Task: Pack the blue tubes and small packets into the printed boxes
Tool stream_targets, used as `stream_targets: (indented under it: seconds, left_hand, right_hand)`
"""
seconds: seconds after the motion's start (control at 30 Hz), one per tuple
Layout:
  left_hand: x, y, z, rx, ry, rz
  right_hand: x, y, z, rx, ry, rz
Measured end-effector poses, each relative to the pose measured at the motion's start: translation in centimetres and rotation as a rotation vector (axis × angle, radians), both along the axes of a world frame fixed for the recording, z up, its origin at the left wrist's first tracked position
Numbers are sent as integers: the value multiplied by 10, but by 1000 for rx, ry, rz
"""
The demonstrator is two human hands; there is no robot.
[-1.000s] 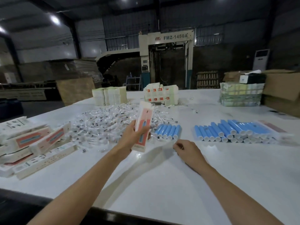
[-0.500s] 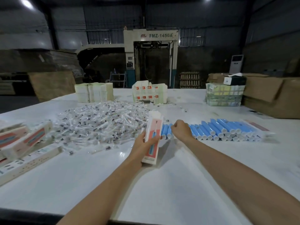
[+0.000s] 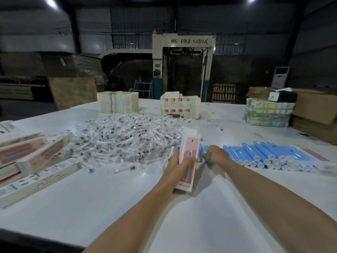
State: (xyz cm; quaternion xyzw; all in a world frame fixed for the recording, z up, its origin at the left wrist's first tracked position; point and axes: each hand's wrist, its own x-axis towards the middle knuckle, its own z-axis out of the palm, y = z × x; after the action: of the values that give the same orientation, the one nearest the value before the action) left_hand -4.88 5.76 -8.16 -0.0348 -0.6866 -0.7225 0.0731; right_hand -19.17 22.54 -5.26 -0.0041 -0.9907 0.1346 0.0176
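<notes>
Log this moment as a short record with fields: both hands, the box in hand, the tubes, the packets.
left hand: grips the printed box, held upright
right hand: on the small group of blue tubes just behind the box; whether it grips one cannot be told
long row of blue tubes: lying on the table, to the right
small packets: loose pile left of the held box
other printed boxes: heaped at the table's left edge

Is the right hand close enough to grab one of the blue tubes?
Probably yes. The right hand is right at the nearest blue tubes, fingers pointing down onto them, with nothing in between.
</notes>
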Motion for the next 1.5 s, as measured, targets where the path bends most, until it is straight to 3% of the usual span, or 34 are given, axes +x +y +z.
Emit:
stream_targets:
  seconds: [0.1,0.17,0.33,0.47,0.53,0.67,0.87,0.93,1.27,1.5]
  left_hand:
    - [4,1,1,24,-35,27]
    - [5,1,3,12,-24,31]
    - [8,1,9,-35,88,-12]
    - [14,3,12,-51,135,-49]
    - [16,3,13,-64,139,-67]
    - [17,3,13,-63,125,-89]
    - [19,1,12,-61,125,-98]
    - [21,-1,11,-67,133,-112]
    - [22,4,11,-91,174,-148]
    - [24,3,12,-106,132,-103]
  right_hand:
    - [3,8,-9,-99,18,-53]
    - [8,19,-6,-300,61,-88]
    - [41,50,40,-1165,183,-42]
    - [84,57,85,-1617,216,237]
    - [105,52,106,-1708,234,436]
    - [126,37,131,-1550,307,594]
    - [117,15,118,-1195,351,401]
    - [109,19,110,-1162,359,365]
    - [98,30,112,-841,258,418]
    - [106,18,73,-576,404,439]
